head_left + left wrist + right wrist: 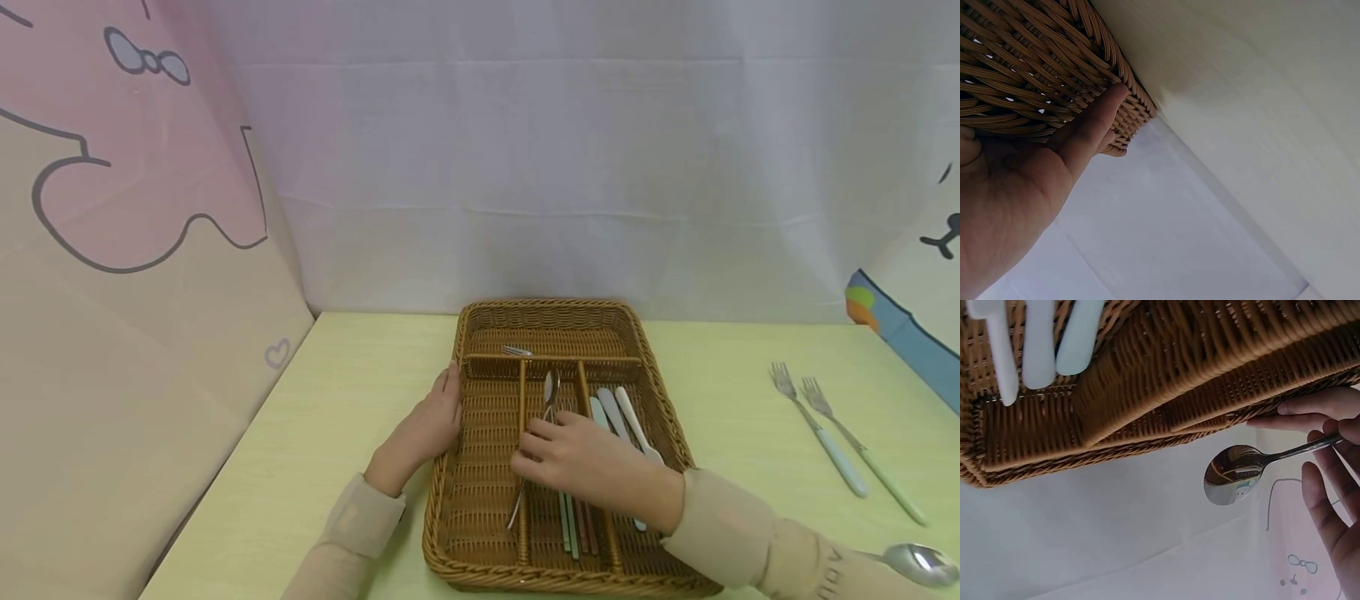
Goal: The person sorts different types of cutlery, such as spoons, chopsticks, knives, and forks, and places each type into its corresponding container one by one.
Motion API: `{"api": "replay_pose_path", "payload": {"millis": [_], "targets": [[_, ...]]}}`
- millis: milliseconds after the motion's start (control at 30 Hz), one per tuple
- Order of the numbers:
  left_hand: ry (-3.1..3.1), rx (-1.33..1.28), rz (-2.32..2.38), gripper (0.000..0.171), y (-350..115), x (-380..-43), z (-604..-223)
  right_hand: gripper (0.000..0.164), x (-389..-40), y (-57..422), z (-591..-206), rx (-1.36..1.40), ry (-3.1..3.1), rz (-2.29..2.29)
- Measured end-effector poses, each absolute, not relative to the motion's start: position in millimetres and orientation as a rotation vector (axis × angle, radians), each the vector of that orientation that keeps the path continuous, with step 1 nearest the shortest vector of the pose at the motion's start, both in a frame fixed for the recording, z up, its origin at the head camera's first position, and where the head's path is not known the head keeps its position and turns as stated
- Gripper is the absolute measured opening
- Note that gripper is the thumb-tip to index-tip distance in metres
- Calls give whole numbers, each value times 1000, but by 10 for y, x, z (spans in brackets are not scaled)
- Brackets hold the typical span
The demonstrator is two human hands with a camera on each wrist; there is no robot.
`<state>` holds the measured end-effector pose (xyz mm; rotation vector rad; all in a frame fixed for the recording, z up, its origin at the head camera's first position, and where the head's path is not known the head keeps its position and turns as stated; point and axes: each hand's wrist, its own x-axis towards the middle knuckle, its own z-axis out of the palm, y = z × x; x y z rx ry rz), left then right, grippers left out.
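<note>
A brown wicker basket (pixel 483 467) with several compartments lies on the table. My left hand (pixel 429 425) rests along its left outer wall, fingers straight against the weave (pixel 1029 69). Over the middle compartment, my right hand (pixel 581 457) pinches a metal spoon (pixel 1235 475) by its handle. The spoon's bowl points toward the far side, and part of the handle is hidden by the fingers. Beneath this hand lie green chopsticks (pixel 570 529) and brown chopsticks (pixel 588 533). To its right, the right compartment holds a white-handled utensil (pixel 633 417) and bluish handles (pixel 613 412).
A small fork (pixel 516 350) shows in the far compartment. On the table right of the basket lie a blue-handled fork (pixel 828 446), a green-handled fork (pixel 873 467) and another spoon (pixel 921 564). A white cloth (pixel 525 167) hangs behind the table.
</note>
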<state>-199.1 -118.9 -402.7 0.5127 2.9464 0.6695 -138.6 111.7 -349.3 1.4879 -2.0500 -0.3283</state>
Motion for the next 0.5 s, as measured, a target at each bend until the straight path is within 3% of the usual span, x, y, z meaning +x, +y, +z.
{"api": "replay_pose_path", "payload": {"millis": [67,500], "targets": [[2948,510,673,54,-1189,-1989,-4026,17,-1386,1072,-3492,1509,-2046,-340],[2957,509,666,54,-1195,-1995,-4047,16,-1424,885,-3530,1651,-2027,-494]]}}
